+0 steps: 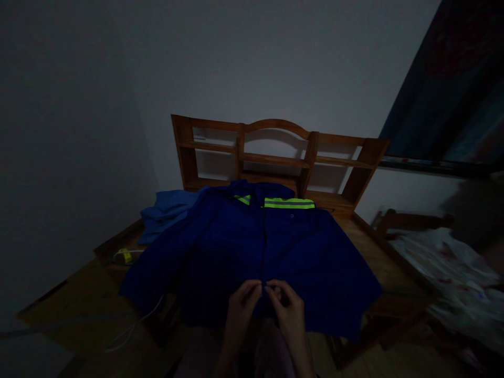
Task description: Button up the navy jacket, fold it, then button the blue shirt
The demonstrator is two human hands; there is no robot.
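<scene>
A lime-striped, dark-blue cloth jacket [220, 247] is laid across a brown wooden desk [360, 239]; it is pinched in front by the left hand [240, 305] and right hand [292, 310].

This looks like a room in a home. It has a wood desk [394, 257] with a shelf [275, 160] at the back, a plain wall [275, 63], a dark curtain [452, 105] and white cloth [444, 257] beside the desk.

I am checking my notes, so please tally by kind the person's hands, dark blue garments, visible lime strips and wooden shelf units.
Left hand and right hand: 2
Dark blue garment: 1
Lime strips: 2
Wooden shelf unit: 1
Total: 6
</scene>
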